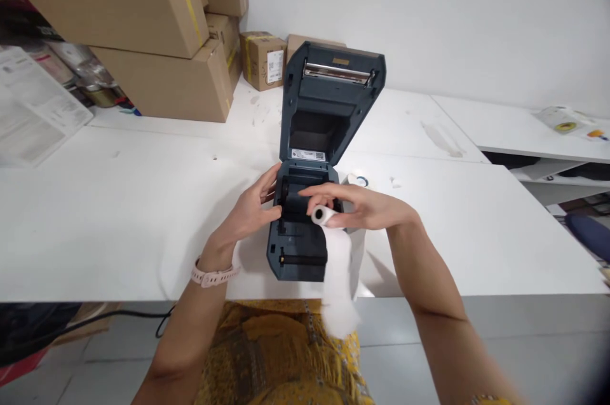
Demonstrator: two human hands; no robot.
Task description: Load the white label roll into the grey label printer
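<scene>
A dark label printer (300, 240) stands on the white table with its lid (333, 100) tipped up and its inside exposed. My left hand (252, 205) grips the printer's left side wall, thumb over the rim and fingers along the outside. Above the right part of the open bay, my right hand (357, 205) pinches a small white paper roll (320, 215) with a dark hollow core. A loose strip of paper (339, 284) trails from the roll down past the table's front edge. Another white roll (359, 181) is partly hidden behind my right hand.
Cardboard boxes (166, 84) are stacked at the back left, with a smaller taped box (264, 61) beside them. A clear plastic container (38, 106) sits at the far left. Tape in a wrapper (565, 125) lies at the far right. A black cable (124, 313) runs below the front edge.
</scene>
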